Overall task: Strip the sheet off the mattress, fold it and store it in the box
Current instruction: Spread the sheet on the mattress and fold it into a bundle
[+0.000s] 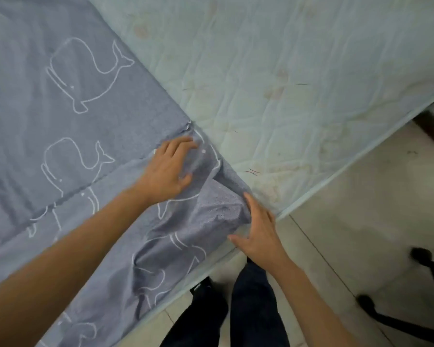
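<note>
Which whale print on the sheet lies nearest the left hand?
The lower whale, just beside the left hand; the upper whale lies farther up the sheet.

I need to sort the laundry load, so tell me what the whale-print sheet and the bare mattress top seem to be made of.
Whale-print sheet: likely a thin woven cotton or cotton blend, matte; it creases softly and bunches near the right hand.
Mattress: pale quilted ticking fabric, slightly sheeny, probably a synthetic blend; stitched puffed lines and brownish stains show.

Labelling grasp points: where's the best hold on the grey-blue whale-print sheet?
Pinch the bunched corner of the grey-blue whale-print sheet between the hands, coming from the mattress's near edge. There the cloth stands up in loose folds; elsewhere it lies flat on the pale green quilted mattress.
</note>
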